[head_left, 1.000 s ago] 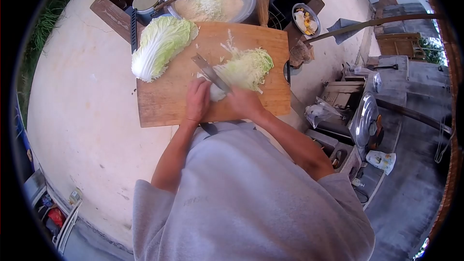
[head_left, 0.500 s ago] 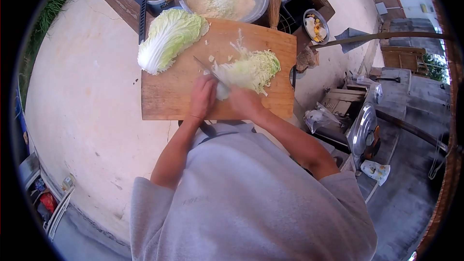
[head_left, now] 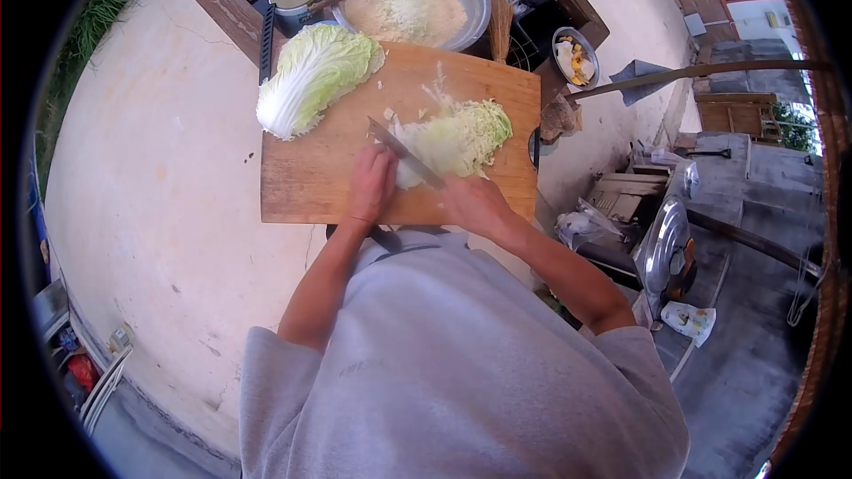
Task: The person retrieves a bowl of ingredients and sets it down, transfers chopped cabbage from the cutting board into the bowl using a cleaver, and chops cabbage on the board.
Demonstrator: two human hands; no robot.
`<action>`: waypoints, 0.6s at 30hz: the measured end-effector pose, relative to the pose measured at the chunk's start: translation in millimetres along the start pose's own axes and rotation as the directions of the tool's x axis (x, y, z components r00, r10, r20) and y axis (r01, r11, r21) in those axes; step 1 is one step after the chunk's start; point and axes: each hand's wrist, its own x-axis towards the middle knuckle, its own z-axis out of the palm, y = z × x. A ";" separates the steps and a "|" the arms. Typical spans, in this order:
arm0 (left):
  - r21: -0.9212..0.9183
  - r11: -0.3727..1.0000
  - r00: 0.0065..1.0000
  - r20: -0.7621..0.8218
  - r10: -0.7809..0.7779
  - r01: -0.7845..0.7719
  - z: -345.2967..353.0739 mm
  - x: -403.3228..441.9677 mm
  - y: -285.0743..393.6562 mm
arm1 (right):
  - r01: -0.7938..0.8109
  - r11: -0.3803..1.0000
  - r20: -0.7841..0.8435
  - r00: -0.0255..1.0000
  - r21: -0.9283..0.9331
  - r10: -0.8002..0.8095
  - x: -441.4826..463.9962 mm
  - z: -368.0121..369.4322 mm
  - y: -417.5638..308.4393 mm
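While the right hand (head_left: 479, 204) is closed around the near end of the knife (head_left: 406, 153), its handle hidden by the fingers, the left hand (head_left: 373, 182) sits curled just beside the blade. Whether the left fingers press on a piece or only on the board cannot be told.

Main risk, as judged: a nick to the left fingertips, caused by the blade drifting leftward or a wet piece slipping beneath it. Second risk: uneven cuts, or shreds pushed off the pile, since loose cabbage gives the edge poor support.

Appearance: the cut cabbage (head_left: 461, 137) lies on the right half of the cutting board (head_left: 311, 179), under and beyond the blade. It is a low, loose heap, whitish and translucent toward the blade, yellow-green and frilly at the far right; stray slivers lie past it.

Farther off, an uncut cabbage piece (head_left: 318, 75) rests at the board's far left corner, its white ribs toward the left edge, its crinkled leaves pale green. Beyond the board stands a large metal bowl (head_left: 480, 18) of pale, crumbly material.
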 end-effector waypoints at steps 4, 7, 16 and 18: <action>-0.014 1.000 1.000 0.022 -0.010 0.010 -4.8 3.7 1.5 | -0.043 0.998 0.032 0.998 -0.047 0.045 11.3 25.5 6.5; -0.009 1.000 1.000 0.018 -0.006 0.006 -2.8 4.3 2.2 | 0.020 0.993 -0.096 0.995 -0.116 -0.032 29.1 91.5 37.8; 0.016 1.000 1.000 0.007 0.027 -0.027 -1.8 -0.2 1.9 | -0.024 0.998 -0.231 0.972 0.061 0.037 9.0 58.0 16.2; 0.014 0.999 0.999 0.012 0.038 -0.038 -0.9 0.9 1.1 | -0.043 0.997 -0.158 0.986 0.060 0.052 2.8 33.1 3.3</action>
